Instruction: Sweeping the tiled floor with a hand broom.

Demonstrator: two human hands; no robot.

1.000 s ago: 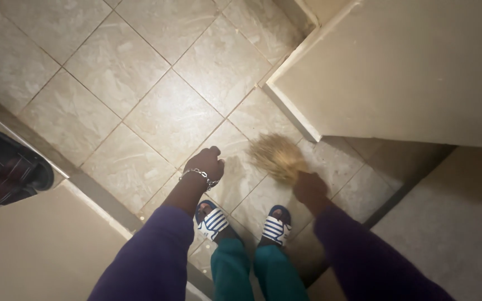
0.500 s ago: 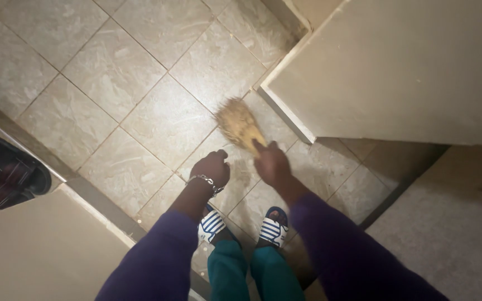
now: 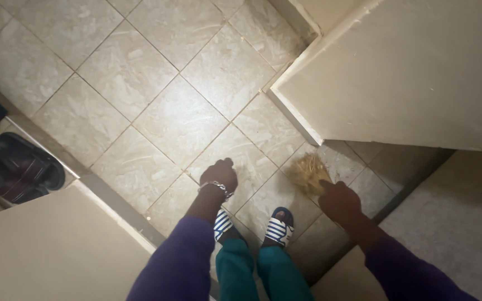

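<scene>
Straw-coloured hand broom sits clamped in the right hand, bristles just ahead of the knuckles w/ tips low on the tiled floor prob for reach, left hand curled shut, empty, beside it.

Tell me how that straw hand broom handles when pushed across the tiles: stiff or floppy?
The broom in the right hand is a bundle of thin dry fibres, so probably light. Its splayed tips likely bend against the tiled floor rather than scrape. Fibres may shed.

Beige tiled floor under striped slippers, straw broom, dark shoes.
</scene>
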